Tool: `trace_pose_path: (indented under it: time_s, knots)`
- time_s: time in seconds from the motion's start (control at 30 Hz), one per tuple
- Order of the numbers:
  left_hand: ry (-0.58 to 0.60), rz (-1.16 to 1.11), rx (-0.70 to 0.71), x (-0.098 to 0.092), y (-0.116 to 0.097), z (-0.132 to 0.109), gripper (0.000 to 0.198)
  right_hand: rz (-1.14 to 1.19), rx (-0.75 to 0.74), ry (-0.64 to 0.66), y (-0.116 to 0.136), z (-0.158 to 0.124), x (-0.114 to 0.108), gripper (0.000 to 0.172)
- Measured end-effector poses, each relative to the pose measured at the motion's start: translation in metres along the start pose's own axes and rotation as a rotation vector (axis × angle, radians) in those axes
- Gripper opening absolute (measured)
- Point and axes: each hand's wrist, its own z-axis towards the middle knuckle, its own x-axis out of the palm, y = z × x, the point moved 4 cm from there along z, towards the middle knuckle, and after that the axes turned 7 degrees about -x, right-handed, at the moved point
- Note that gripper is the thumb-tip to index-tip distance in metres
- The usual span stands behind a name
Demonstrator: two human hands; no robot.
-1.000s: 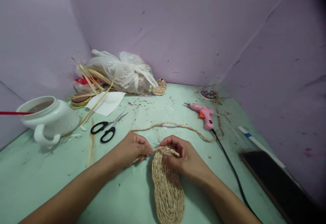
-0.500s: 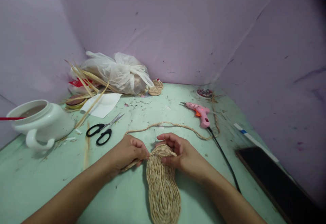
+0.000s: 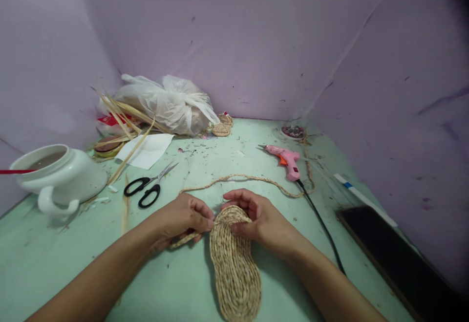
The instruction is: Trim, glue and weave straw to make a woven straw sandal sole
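A sole-shaped piece of coiled, braided straw [image 3: 236, 268] lies at the bottom centre, its narrower end toward my hands. My right hand [image 3: 252, 217] grips its upper right edge, thumb on top and fingers curled behind the far end. My left hand [image 3: 192, 218] pinches the straw braid at the piece's upper left edge. A short loop of braid [image 3: 184, 240] shows under my left palm. From behind that hand a long thin braid [image 3: 234, 177] runs across the table to the right, toward the pink glue gun [image 3: 287, 158].
Black-handled scissors [image 3: 149, 187] lie open at the left. Beyond them are a white pot [image 3: 78, 175], white paper [image 3: 148, 151], straw strips and a plastic bag [image 3: 176, 104]. At the right lie a dark flat object [image 3: 388, 258], a white strip [image 3: 366, 201] and the gun's black cord [image 3: 322, 224].
The view has shifted slightly. My left fingertips have moved a little at the piece's edge, and more of the braid loop shows under the palm. My right hand keeps its hold.
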Motion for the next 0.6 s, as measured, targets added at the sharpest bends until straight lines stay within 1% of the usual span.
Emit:
trace_pose_path:
  time_s: [0.1, 0.2, 0.3, 0.37, 0.43, 0.53, 0.6]
  knots:
    - [0.044, 0.002, 0.015, 0.003, -0.001, -0.001, 0.016, 0.005, -0.011, 0.004, -0.001, 0.0, 0.002, 0.047]
    - [0.039, -0.075, 0.059, 0.001, 0.002, 0.002, 0.015, 0.021, -0.02, 0.031, 0.0, 0.001, 0.0, 0.049]
    - [0.036, -0.158, 0.097, -0.002, 0.004, 0.005, 0.015, -0.003, -0.047, 0.022, 0.005, 0.002, -0.009, 0.054]
    - [0.012, -0.188, 0.111, -0.005, 0.004, 0.007, 0.017, -0.052, -0.054, -0.012, 0.009, 0.002, -0.017, 0.053]
    - [-0.017, -0.21, 0.117, -0.008, 0.003, 0.007, 0.018, -0.088, -0.055, -0.028, 0.012, 0.002, -0.023, 0.044]
    - [-0.031, -0.22, 0.119, -0.01, 0.001, 0.007, 0.02, -0.119, -0.081, -0.014, 0.012, 0.002, -0.026, 0.023]
    - [-0.021, -0.217, 0.116, -0.01, 0.001, 0.007, 0.019, -0.122, -0.081, -0.019, 0.009, 0.004, -0.025, 0.016]
